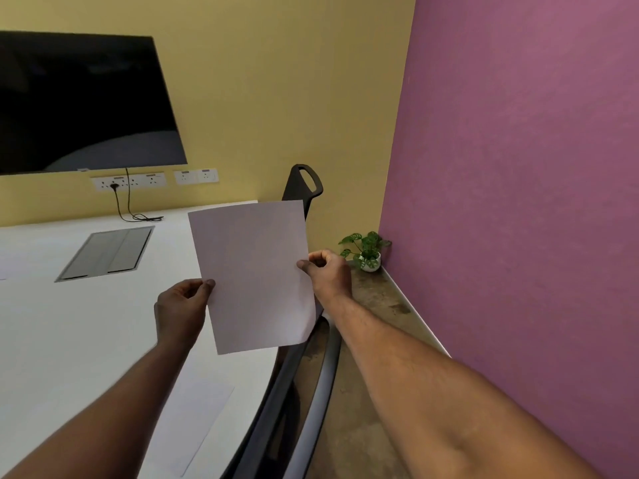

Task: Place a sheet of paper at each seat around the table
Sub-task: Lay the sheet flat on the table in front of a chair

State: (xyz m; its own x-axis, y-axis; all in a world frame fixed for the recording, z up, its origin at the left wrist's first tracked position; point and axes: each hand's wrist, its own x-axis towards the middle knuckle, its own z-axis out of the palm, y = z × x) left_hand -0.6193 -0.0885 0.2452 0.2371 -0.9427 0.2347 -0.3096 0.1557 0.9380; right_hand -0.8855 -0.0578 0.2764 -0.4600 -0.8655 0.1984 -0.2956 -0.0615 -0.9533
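I hold one white sheet of paper (254, 274) in the air over the right end of the white table (69, 323). My left hand (181, 305) pinches its left edge and my right hand (326, 271) pinches its right edge. Another sheet of paper (198, 420) lies flat on the table near the front edge, beside a black chair (297, 392) pushed against the table. A second black chair (304, 184) stands at the far right corner, behind the held sheet.
A dark screen (83, 102) hangs on the yellow wall above wall sockets (131, 181), with a black cable (138, 216) trailing onto the table. A grey hatch (107, 252) is set into the tabletop. A small potted plant (368, 252) sits in the floor corner by the purple wall (518, 167).
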